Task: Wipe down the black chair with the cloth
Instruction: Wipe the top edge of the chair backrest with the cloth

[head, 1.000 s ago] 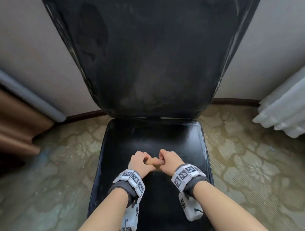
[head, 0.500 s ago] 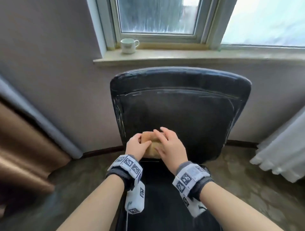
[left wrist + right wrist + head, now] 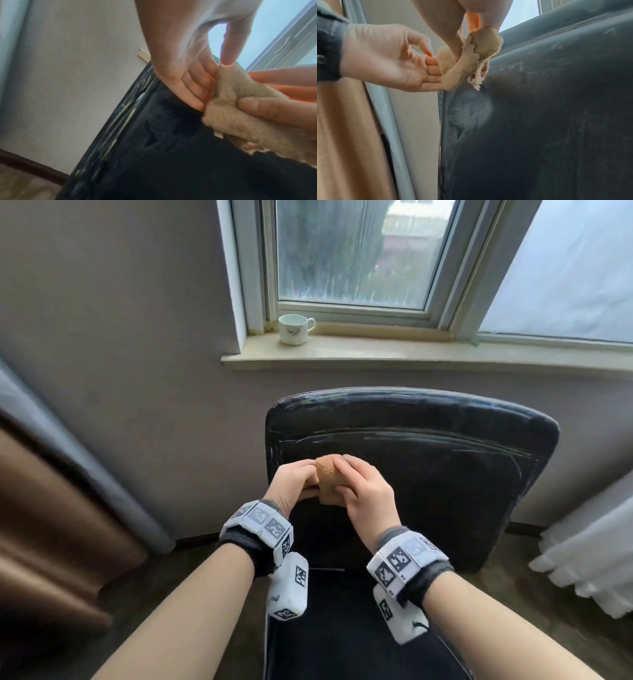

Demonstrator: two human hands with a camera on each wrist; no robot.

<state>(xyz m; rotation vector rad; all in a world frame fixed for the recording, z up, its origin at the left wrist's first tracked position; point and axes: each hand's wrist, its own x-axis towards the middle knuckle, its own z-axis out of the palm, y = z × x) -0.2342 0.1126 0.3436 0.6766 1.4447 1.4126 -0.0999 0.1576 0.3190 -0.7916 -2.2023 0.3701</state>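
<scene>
Head view: a black chair (image 3: 428,474) faces a window. At its backrest's nine o'clock side, the left hand (image 3: 294,484) and right hand (image 3: 368,498) bunch a tan cloth (image 3: 328,479).

Left wrist view: left fingers (image 3: 193,93) lie nearly straight against the cloth.

Right wrist view: the right hand's thumb (image 3: 452,44) and fingers pinch the cloth just off the dusty backrest. Best to fold a flat pad, then press evenly.
</scene>
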